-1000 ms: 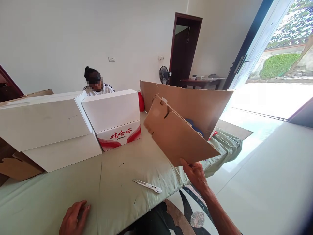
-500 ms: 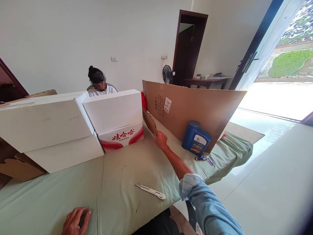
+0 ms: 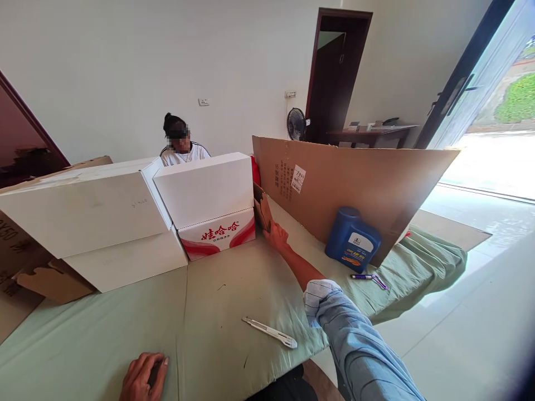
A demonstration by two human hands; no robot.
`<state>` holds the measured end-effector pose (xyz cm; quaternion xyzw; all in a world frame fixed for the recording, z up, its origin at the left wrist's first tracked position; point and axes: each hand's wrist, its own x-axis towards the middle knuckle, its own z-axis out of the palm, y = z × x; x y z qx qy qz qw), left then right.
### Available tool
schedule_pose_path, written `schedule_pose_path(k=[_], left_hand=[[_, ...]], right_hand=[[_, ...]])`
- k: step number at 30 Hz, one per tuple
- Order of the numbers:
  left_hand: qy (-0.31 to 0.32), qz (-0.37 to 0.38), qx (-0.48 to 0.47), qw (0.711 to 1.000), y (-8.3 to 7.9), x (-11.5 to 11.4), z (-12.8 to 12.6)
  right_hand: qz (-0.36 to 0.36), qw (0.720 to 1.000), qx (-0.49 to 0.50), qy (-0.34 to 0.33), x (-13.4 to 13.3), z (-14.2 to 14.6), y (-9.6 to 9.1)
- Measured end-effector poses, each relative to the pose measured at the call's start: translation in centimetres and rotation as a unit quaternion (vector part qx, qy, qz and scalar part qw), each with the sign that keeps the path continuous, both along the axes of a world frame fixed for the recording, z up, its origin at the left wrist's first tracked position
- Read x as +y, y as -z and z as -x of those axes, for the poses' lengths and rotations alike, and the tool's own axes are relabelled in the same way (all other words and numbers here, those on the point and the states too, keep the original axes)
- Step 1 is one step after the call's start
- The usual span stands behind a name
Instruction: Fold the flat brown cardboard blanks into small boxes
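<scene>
The bench [image 3: 213, 334] wears a pale green cloth, smooth at the near left, rucked into soft folds at its right end. Along its far right stands a broad cardboard panel [image 3: 330, 178], flat and matte, with printing and a white label. Crisp-edged white boxes [image 3: 79, 214] stand stacked at the far left and middle. Just right of them is the ragged-edged cardboard piece [image 3: 262, 209]; a second ago it was held up farther right, mostly hiding the blue bottle [image 3: 340, 236]. That glossy, moulded plastic bottle now shows fully before the panel, probably easier to reach. The right hand [image 3: 276, 235] seems to have its grip pinched on the piece's near edge; the left hand [image 3: 144, 377], released, has stayed curled on the near cloth. A slim white cutter [image 3: 271, 333] lies near the middle; smaller, a purple pen-like thing [image 3: 361, 277] lies just beside the bottle.
</scene>
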<state>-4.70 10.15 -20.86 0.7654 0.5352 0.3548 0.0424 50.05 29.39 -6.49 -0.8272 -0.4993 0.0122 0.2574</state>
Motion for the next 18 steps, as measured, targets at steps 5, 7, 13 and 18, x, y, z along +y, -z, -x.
schedule_pose_path(k=[5, 7, 13, 18], left_hand=[[-0.013, -0.034, 0.001, 0.999, -0.5, 0.0, -0.5], [-0.015, -0.039, 0.004, 0.999, -0.4, 0.1, -0.6], [-0.017, -0.032, 0.01, 0.999, -0.3, 0.0, -0.8], [-0.026, -0.042, -0.003, 0.999, -0.7, -0.2, -1.4]], right_hand=[[-0.002, 1.0, -0.006, 0.001, -0.2, -0.3, -0.1], [-0.005, 1.0, -0.008, -0.005, -0.2, -0.4, -0.2], [-0.011, 0.999, -0.012, -0.043, 0.0, -0.6, -0.4], [0.005, 0.998, -0.007, -0.06, 0.8, -0.9, -0.5]])
